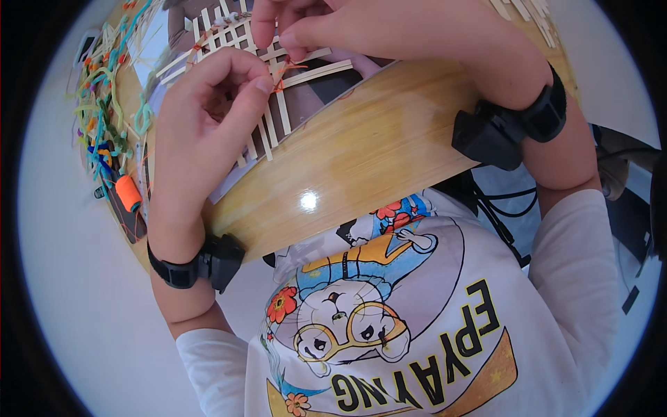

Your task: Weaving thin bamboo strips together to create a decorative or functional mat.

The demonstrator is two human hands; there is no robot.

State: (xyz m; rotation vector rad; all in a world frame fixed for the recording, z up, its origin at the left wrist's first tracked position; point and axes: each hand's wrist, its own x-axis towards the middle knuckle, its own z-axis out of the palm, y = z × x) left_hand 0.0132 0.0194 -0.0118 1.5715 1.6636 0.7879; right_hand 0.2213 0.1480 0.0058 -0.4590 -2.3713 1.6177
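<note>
A lattice of thin pale wooden strips [281,111] lies near the table's front edge, on a dark printed sheet. Orange-red thread [280,86] is looped around one of its crossings, with loose ends sticking out. My left hand [208,115] is closed at the left of that crossing, thumb and forefinger pinched together at the thread. From the upper right my right hand [333,31] reaches over the lattice, its thumb and forefinger closed on the thread by the same crossing. The far part of the lattice is hidden behind my hands.
A tangle of coloured yarn [104,104] runs along the table's left edge, with an orange spool of thread [128,193] at its near end. Several loose wooden strips [535,17] lie at the far right. Black cables [500,208] hang below the table [347,153].
</note>
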